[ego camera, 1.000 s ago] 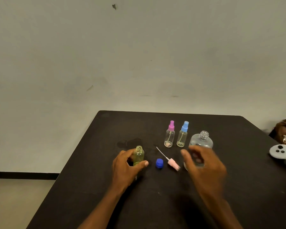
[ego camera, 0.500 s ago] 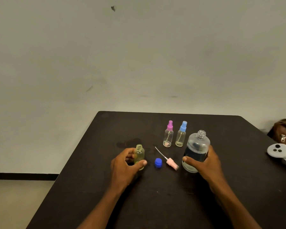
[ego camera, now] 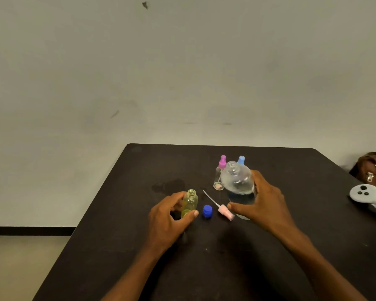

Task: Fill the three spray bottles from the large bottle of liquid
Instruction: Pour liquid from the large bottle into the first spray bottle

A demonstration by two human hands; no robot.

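My left hand [ego camera: 168,216] grips a small yellowish spray bottle [ego camera: 189,203] that stands upright and uncapped on the black table [ego camera: 313,246]. My right hand [ego camera: 263,200] grips the large clear bottle [ego camera: 238,185], which has no cap, is part full of liquid and is lifted and tilted left. Behind it stand a spray bottle with a pink top [ego camera: 220,174] and one with a blue top [ego camera: 241,160], the latter mostly hidden. A pink spray head with its dip tube [ego camera: 223,209] and a blue cap [ego camera: 207,211] lie between my hands.
A white game controller [ego camera: 369,197] lies at the table's right edge, with a brown bag [ego camera: 371,168] behind it. A dark wet-looking patch [ego camera: 167,185] marks the table behind the yellowish bottle. The table's left edge drops to the floor.
My right hand closed round the large bottle, lifted it off the table and tipped it left. My left hand stayed on the yellowish bottle.
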